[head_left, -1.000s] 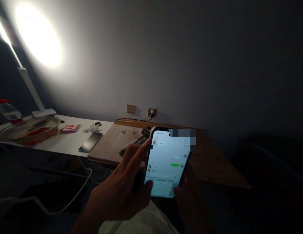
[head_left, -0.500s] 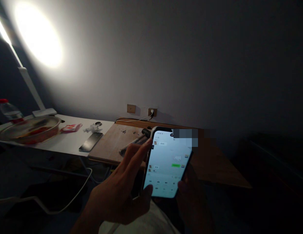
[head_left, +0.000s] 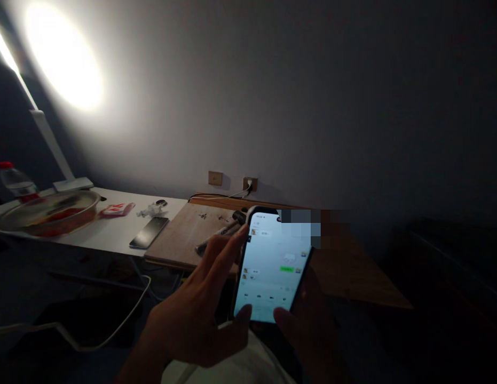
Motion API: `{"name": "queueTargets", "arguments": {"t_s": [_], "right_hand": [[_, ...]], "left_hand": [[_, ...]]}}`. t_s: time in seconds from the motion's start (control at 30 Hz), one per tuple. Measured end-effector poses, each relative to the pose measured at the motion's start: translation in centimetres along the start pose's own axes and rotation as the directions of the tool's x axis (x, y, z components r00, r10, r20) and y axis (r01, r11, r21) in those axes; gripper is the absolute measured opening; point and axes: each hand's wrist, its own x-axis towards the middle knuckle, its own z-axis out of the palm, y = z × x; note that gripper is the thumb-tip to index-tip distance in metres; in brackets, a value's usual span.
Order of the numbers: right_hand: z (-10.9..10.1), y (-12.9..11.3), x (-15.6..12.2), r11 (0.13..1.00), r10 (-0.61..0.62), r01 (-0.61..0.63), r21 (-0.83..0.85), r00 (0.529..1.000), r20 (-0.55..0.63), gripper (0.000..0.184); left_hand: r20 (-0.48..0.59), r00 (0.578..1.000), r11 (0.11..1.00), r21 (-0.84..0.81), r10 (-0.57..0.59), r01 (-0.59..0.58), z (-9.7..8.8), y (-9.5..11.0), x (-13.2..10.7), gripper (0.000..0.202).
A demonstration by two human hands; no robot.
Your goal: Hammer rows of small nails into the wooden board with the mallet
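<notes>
A lit smartphone point(head_left: 272, 266) is held upright between my two hands, its screen showing a chat page with message bubbles and a row of icons. My left hand point(head_left: 200, 314) is closed on the phone's left side, fingers along the edge and thumb at the lower left corner. My right hand point(head_left: 308, 320) grips the lower right side, its thumb over the bottom of the screen. The right fingers are mostly hidden behind the phone and in shadow. Past my left fingers, a hammer point(head_left: 220, 234) lies on the wooden board point(head_left: 176, 234).
On the white table point(head_left: 116, 234) at left are a second phone point(head_left: 149, 232), crumpled tissue point(head_left: 152, 210), a red-and-white packet point(head_left: 117, 209), a covered bowl point(head_left: 52, 213), a bottle point(head_left: 16, 182) and a lamp point(head_left: 52, 141). A white cable point(head_left: 124, 325) hangs below. A plug sits in the wall socket point(head_left: 250, 184).
My right thumb has moved left from the phone's edge onto the lower screen. The icons at the bottom have gone from two rows to one visible row. The phone has shifted slightly left.
</notes>
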Motion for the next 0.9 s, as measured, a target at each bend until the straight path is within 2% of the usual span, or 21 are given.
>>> {"name": "queueTargets", "arguments": {"t_s": [0.13, 0.23, 0.37, 0.57, 0.7, 0.8, 0.9], "right_hand": [[-1.7, 2.0, 0.0, 0.947, -0.147, 0.162, -0.276, 0.986, 0.074, 0.066], [-2.0, 2.4, -0.4, 0.929, -0.183, 0.213, -0.304, 0.975, 0.125, 0.063], [-1.3, 1.5, -0.8, 0.964, -0.157, 0.174, -0.202, 0.983, 0.094, 0.064], [0.3, -0.3, -0.5, 0.984, -0.047, 0.040, -0.173, 0.998, -0.035, 0.047], [0.4, -0.4, -1.0, 0.996, -0.024, 0.021, -0.085, 0.999, -0.029, 0.056], [0.5, -0.3, -1.4, 0.989, -0.059, 0.048, -0.142, 0.996, -0.070, 0.064], [0.7, -0.5, -1.4, 0.976, -0.086, 0.072, -0.205, 0.995, -0.057, 0.061]], "left_hand": [[-0.003, 1.000, 1.000, 0.013, -0.006, 0.006, 0.0, -0.1, -0.2, 0.115], [0.005, 1.000, 1.000, 0.008, 0.003, -0.003, -0.1, -0.2, -0.3, 0.118], [0.024, 1.000, 1.000, 0.018, 0.018, -0.019, -0.3, -0.4, -0.3, 0.119], [0.040, 0.999, 1.000, -0.016, 0.002, -0.002, -0.2, -0.1, -0.2, 0.121], [0.020, 1.000, 1.000, -0.006, 0.010, -0.010, -0.2, -0.1, 0.1, 0.116], [-0.001, 1.000, 1.000, 0.026, 0.006, -0.006, -0.3, -0.2, 0.2, 0.114], [0.003, 1.000, 1.000, 0.009, 0.010, -0.010, -0.2, -0.3, 0.1, 0.114]]}}
